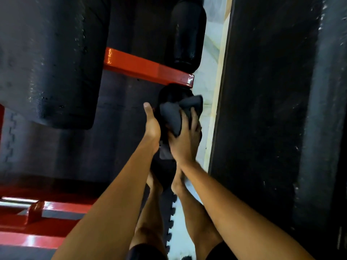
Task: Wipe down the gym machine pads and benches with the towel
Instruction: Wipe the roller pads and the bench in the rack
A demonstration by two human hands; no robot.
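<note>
On roller pad [170, 94]: towel [173, 115], right hand [185, 141]

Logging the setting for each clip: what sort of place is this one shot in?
Most likely a gym: a red machine frame carries black roller pads, a large black padded bench sits beside it, and interlocking mats cover the floor.

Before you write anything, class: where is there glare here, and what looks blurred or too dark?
Head view: glare on the red bar and upper roller pad; head view: the dark towel in the right hand merges softly with the lower pad; head view: picture edges blurred.
</note>
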